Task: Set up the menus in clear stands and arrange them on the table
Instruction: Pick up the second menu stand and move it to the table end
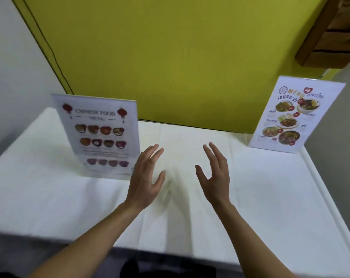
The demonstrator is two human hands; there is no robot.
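A Chinese food menu in a clear stand (102,137) stands upright on the left part of the white-clothed table (260,187). A second menu with Thai writing in a clear stand (292,115) stands upright at the far right corner. My left hand (145,177) hovers over the middle of the table, just right of the Chinese menu's lower corner, fingers spread and holding nothing. My right hand (215,173) hovers beside it, palm turned inward, also open and holding nothing. Both hands are apart from the stands.
A yellow-green wall (170,57) runs behind the table's far edge. A white wall (13,77) is at the left. A wooden shelf (334,37) juts out at the upper right. The table's right edge drops to grey floor (338,137).
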